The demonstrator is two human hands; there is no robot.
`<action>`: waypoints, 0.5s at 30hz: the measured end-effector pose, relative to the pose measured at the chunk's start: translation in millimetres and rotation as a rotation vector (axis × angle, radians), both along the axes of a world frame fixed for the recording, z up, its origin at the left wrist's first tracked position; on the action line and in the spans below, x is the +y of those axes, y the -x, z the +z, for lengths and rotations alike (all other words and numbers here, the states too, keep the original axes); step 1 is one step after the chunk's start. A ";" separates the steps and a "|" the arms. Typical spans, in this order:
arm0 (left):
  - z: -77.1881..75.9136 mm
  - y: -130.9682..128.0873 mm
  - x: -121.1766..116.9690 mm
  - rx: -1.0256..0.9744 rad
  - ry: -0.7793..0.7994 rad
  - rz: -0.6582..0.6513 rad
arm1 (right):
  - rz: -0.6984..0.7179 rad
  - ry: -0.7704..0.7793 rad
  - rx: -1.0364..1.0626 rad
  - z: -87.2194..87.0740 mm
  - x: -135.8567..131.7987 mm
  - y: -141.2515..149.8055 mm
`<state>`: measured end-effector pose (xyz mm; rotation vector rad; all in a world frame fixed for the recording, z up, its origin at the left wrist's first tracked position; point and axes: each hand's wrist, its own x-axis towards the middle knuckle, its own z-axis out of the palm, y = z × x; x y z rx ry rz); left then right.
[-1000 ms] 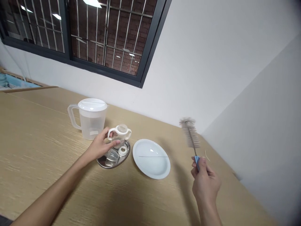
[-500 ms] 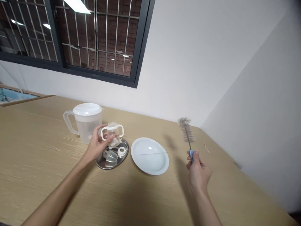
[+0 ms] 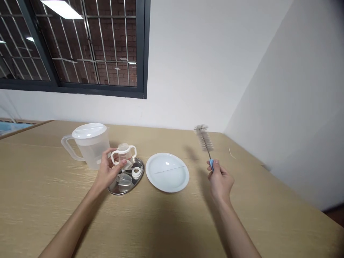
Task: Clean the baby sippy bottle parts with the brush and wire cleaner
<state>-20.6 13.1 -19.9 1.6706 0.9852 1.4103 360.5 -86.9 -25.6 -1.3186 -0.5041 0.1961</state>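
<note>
My left hand is closed around a small clear baby bottle with two white side handles, held over an oval metal tray. On that tray lie a white collar ring and a clear plastic cap. Held up to the right, a bottle brush has its blue handle gripped in my right hand, bristles pointing upward. Between the hands sits a white plate with a thin wire-like stick across it.
A translucent lidded pitcher stands behind my left hand, its handle to the left. Toward the right side of the wooden table lies a short pale strip. A white wall and a barred window rise behind.
The camera view has turned, shifting the scene somewhat to the left. Both hands keep their holds on the bottle and brush, with little other visible movement.
</note>
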 end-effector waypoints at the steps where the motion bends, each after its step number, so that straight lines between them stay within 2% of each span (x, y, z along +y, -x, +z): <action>1: -1.4 0.7 0.3 0.052 -0.041 0.024 | -0.001 -0.004 -0.006 0.0 0.4 -0.1; 5: -8.4 7.7 6.1 0.392 -0.326 0.215 | -0.012 -0.015 -0.016 -0.5 1.9 -1.8; 7: -9.9 10.3 11.4 0.533 -0.434 0.241 | -0.019 -0.021 -0.018 -0.8 2.4 -3.1; 12: -1.5 -1.6 23.1 0.732 -0.749 0.086 | -0.022 -0.038 -0.015 -1.4 3.0 -6.2; 15: 8.1 -17.5 23.0 0.912 -0.847 0.061 | -0.016 -0.054 -0.007 -2.2 3.7 -7.4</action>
